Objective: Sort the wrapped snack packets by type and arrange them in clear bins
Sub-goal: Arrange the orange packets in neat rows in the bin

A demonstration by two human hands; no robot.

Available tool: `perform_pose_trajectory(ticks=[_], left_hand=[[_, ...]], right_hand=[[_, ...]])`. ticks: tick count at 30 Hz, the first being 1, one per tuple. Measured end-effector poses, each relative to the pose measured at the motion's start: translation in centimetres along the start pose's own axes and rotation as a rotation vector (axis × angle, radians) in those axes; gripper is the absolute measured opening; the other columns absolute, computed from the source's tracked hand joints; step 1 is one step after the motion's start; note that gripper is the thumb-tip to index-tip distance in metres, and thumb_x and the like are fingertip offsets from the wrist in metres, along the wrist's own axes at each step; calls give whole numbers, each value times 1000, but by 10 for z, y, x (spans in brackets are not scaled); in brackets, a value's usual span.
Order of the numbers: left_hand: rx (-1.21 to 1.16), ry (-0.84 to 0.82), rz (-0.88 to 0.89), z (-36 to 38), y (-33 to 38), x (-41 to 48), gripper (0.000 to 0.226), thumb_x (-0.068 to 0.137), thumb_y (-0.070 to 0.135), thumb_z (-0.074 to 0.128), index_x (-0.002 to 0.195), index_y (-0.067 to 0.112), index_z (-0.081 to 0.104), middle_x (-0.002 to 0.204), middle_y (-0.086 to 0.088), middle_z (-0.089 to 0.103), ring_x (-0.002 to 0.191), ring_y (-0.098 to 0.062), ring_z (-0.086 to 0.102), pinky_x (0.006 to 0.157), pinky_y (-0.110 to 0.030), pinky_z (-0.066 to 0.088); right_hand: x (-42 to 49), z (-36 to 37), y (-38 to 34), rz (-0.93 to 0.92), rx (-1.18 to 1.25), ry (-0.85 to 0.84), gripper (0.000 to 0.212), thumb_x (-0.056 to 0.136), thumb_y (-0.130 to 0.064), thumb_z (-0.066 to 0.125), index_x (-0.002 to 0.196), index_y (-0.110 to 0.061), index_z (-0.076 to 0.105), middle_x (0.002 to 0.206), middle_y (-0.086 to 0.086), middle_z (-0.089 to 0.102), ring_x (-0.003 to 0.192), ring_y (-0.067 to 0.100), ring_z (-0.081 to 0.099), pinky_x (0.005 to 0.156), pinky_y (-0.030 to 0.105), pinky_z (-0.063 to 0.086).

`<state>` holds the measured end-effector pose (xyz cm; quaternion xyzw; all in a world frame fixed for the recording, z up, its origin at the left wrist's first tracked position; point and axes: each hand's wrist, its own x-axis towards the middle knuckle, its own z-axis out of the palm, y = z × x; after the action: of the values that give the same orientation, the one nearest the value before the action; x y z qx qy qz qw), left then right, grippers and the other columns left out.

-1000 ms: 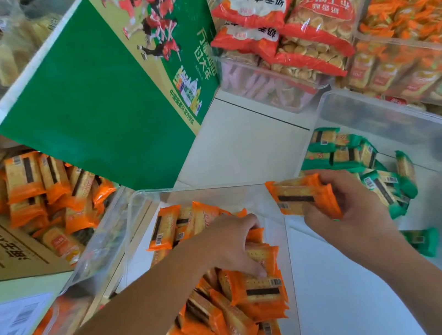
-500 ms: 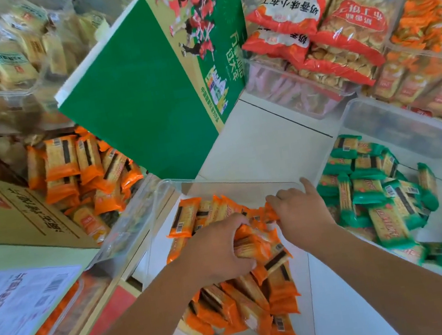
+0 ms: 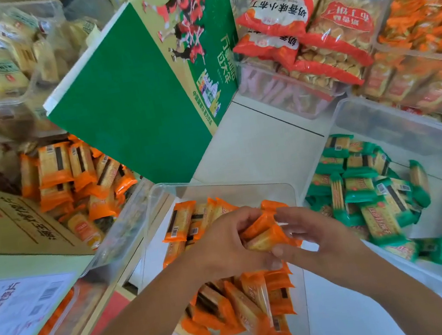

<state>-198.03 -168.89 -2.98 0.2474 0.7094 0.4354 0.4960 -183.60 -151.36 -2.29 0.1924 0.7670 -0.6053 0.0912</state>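
- Right hand (image 3: 320, 235) has brought its orange packets (image 3: 265, 237) across to above the orange-filled clear bin (image 3: 217, 186)
- Left hand (image 3: 226, 246) has left the pile (image 3: 244, 305); both hands' fingers (image 3: 240, 216) grasp them, likely squaring them before stowing

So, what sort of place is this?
Probably a snack shop or stockroom: clear plastic bins hold orange-wrapped biscuit packets and green-wrapped biscuit packets, large red-labelled bags of small round biscuits lie behind, a brown cardboard carton at left.

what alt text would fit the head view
The left hand and right hand together grip orange packets above a clear bin of more. A second bin to the right holds green packets; a green box stands behind.
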Motion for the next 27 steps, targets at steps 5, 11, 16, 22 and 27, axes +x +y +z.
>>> perform_pose_trajectory(ticks=[5,11,16,22,27], left_hand=[[-79,-4,53,24,3,5,68,70,18,96,127,35,63,120,7,72,112,-15,70,96,-44,59],[426,-45,-110,-20,-11,39,64,88,46,73,147,30,53,142,17,55,131,-3,50,111,-28,42],[933,-160,-109,-21,-27,72,18,86,36,56,89,20,65,91,3,62,88,-24,61,76,-39,56],[1329,-198,-30,-13,-43,90,68,88,63,43,139,21,55,134,-3,58,120,-30,56,102,-46,46],[1099,-268,-220,-22,-36,88,66,88,68,58,132,18,57,125,-7,58,118,-32,58,93,-43,52]], right_hand=[[-5,-6,-2,79,6,85,51,77,-41,84,124,-39,65,110,-20,72,103,1,67,87,26,56],[-6,-22,7,194,2,357,43,72,-33,91,108,-40,69,95,-21,74,87,1,70,77,30,61],[-8,-25,10,200,-20,411,49,70,-36,91,112,-42,68,98,-22,72,88,2,69,75,34,62],[-6,-15,14,174,-38,377,46,70,-34,91,109,-45,67,98,-22,72,91,0,68,78,30,59],[14,-8,9,94,-190,376,52,74,-42,87,120,-43,62,106,-22,67,95,-3,64,79,21,55]])
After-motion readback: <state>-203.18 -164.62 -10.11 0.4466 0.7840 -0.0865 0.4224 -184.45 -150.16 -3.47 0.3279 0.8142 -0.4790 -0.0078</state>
